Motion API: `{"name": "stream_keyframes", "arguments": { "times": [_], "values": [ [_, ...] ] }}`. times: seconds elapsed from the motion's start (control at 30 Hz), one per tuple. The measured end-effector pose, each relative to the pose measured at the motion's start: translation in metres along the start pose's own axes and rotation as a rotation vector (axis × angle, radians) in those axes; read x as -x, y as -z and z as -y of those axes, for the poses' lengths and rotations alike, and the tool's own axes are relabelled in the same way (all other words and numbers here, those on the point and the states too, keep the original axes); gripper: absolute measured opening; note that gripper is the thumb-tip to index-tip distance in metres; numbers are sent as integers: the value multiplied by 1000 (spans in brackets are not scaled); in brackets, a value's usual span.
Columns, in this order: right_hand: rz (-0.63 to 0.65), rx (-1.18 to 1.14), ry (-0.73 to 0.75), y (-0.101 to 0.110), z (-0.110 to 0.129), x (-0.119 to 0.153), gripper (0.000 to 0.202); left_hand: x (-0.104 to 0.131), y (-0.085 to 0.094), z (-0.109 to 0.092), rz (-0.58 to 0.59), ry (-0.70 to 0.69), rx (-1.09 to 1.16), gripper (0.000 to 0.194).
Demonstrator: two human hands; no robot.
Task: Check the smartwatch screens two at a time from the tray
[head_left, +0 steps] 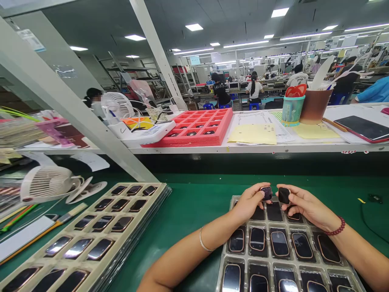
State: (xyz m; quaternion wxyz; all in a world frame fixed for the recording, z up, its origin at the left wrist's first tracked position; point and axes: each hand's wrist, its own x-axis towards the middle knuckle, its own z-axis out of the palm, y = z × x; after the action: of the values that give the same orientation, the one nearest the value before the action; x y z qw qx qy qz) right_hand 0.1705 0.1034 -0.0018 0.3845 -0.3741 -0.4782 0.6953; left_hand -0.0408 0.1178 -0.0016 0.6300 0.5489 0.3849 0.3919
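Note:
Above the far edge of a clear plastic tray [249, 247], my left hand [251, 200] pinches a small dark watch-like piece [266, 193]. My right hand [306, 202] holds a similar black square piece [284, 195] with a gold-coloured rim, close beside the first but apart from it. Rows of dark rectangular pieces with gold-coloured rims, such as one watch piece [280, 243], lie in the tray's compartments. My right hand partly covers a piece in the far row. At the left, a stack of beige trays [121, 219] bears more such pieces.
Behind the trays runs a white shelf [194, 150] with a red foam tray [225, 129], papers, a teal cup [292, 109], a brown cup and a tablet. A white fan [48, 184], a brush [73, 213] and a slanted white post stand or lie left. People sit farther back.

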Motion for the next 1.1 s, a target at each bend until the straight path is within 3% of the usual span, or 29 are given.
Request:
{"name": "stream_keyframes", "arguments": {
  "times": [0.17,0.33,0.5,1.1],
  "values": [
    [-42,121,18,-2,-3,-1,46,2,-1,-2,-19,2,-130,37],
    [-40,320,32,-2,-1,0,39,2,-1,-1,1,0,-115,35],
    [-47,279,99,-5,3,1,35,1,-1,2,29,0,-86,32],
    [-10,398,73,-8,-2,1,34,2,0,5,44,-3,-98,29]
  ]
}}
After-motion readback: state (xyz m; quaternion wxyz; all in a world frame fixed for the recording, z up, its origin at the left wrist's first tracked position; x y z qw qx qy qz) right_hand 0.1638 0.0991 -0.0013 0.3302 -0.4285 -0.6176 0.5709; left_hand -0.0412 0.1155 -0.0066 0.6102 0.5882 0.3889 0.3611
